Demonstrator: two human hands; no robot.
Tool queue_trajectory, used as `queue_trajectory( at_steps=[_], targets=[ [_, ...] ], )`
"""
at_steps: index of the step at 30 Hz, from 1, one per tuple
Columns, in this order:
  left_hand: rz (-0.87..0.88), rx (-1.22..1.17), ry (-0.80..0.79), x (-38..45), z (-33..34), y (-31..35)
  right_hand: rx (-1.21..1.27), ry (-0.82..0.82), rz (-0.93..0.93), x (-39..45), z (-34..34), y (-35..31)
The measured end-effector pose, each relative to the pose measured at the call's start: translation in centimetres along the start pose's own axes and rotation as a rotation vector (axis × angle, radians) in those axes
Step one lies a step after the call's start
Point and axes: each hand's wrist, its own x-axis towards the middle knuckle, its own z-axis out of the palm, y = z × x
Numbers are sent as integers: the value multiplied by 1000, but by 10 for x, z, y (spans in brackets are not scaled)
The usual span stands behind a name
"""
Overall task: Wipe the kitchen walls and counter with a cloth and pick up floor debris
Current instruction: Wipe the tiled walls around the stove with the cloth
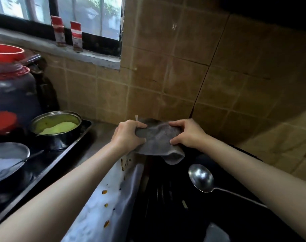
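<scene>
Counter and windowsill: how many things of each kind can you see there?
Spice bottles on the sill: 2
Red-lidded jars: 2
Metal pots: 2
Ladle: 1
Grey cloth, gripped by both hands: 1
Total: 8

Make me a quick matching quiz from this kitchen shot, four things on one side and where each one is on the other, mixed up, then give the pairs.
Things:
1. grey cloth
2. metal ladle
3. two red-capped spice bottles
4. steel pot with yellow-green contents

Places:
A. on the window sill
B. on the black tray at the left
C. gripped by both the left hand and the right hand
D. lying on the dark stove top, bowl up

Pairs: 1-C, 2-D, 3-A, 4-B
</scene>
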Motion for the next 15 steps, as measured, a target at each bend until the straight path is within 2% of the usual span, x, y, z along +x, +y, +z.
queue_trajectory(
  at_steps=[7, 15],
  targets=[
    [73, -33, 77, 51, 9, -9, 26, 62, 21, 50, 10, 13],
    [180, 7, 135, 114, 3, -7, -15, 246, -25, 102, 0, 10]
  ],
)
